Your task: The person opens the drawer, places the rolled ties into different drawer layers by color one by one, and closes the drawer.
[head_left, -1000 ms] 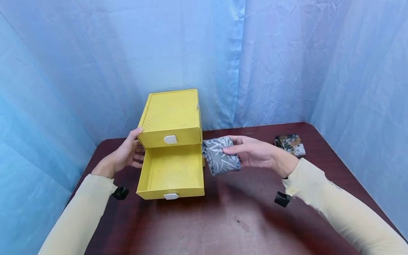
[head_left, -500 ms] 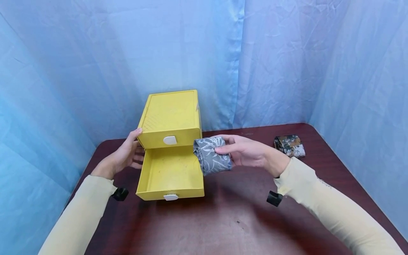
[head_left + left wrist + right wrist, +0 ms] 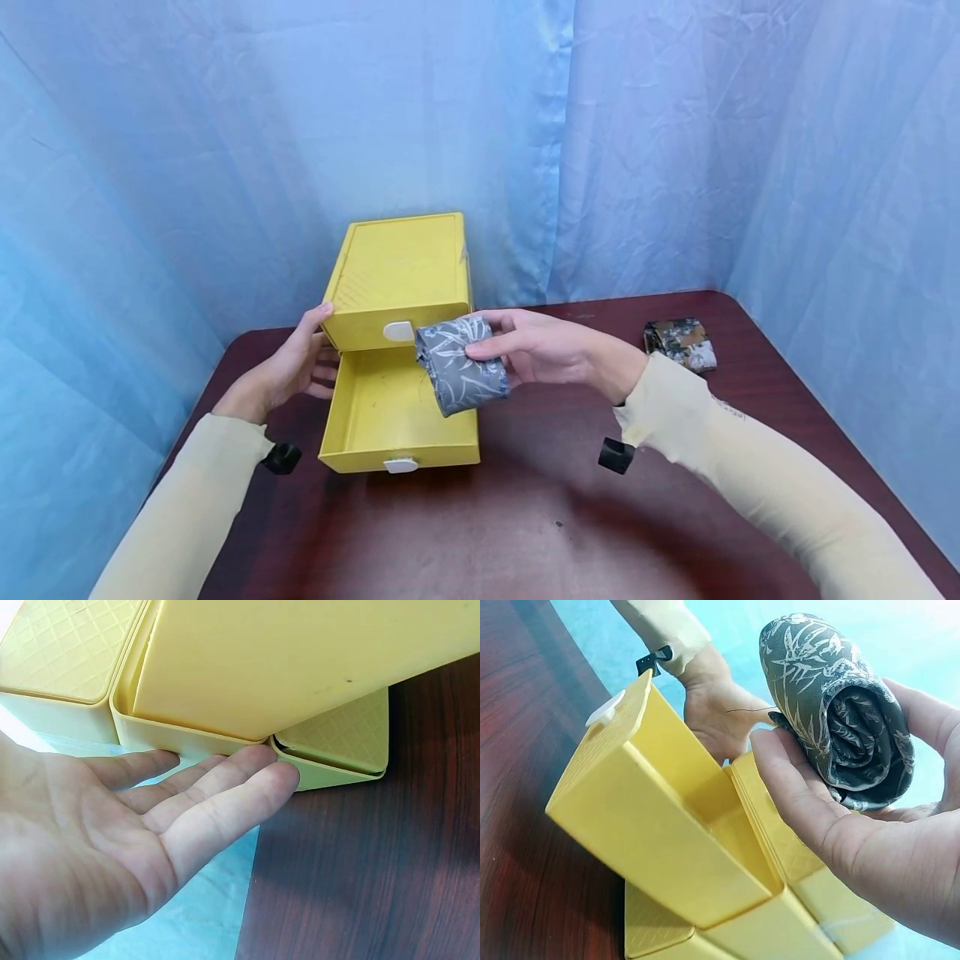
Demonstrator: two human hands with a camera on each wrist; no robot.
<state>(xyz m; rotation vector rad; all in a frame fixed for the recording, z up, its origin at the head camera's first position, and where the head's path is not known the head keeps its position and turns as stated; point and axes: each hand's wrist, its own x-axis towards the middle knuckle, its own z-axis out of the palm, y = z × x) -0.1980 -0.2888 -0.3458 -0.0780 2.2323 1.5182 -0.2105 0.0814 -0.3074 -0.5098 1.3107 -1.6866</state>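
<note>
My right hand point(image 3: 551, 354) pinches a rolled grey cloth point(image 3: 461, 367) with a white leaf pattern, thumb on the near face. The roll hangs over the right part of a pulled-out yellow drawer point(image 3: 375, 408), above its floor and in front of the top drawer's lower right corner. In the right wrist view the spiral end of the cloth point(image 3: 855, 735) shows. At the yellow drawer unit's point(image 3: 401, 262) left side, my left hand point(image 3: 288, 367) rests its thumb at the top front corner. Its fingers point(image 3: 225, 817) lie extended along the side in the left wrist view.
A second rolled cloth point(image 3: 681, 343), brown, black and white, lies at the back right of the dark red table point(image 3: 480, 533). Pale blue curtains point(image 3: 480, 108) hang behind and on both sides. A white handle point(image 3: 401, 465) sticks out from the pulled-out drawer's front.
My right hand has carried the grey rolled cloth leftward, from beside the drawer unit to over the pulled-out drawer. My left hand and the drawer stay essentially in place.
</note>
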